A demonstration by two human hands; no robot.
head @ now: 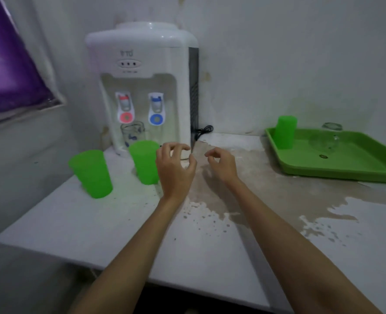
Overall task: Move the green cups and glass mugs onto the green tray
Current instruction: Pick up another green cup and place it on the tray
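Two green cups stand upright on the white table at the left: one (92, 173) near the left edge, another (144, 161) in front of the water dispenser. A glass mug (132, 133) sits under the dispenser's red tap. The green tray (346, 168) lies at the right; on it a green cup (286, 132) stands upside down at the back left, with a glass mug (323, 141) lying beside it. My left hand (176, 168) hovers just right of the second cup, fingers curled apart, holding nothing. My right hand (221, 163) hangs beside it, also empty.
A white water dispenser (142, 64) stands against the back wall, its black cable (204, 130) coiled to the right. Another glass (332, 126) shows behind the tray's far rim. Brown stains cover the table's middle (244, 200). A purple curtain (6, 64) hangs at the left.
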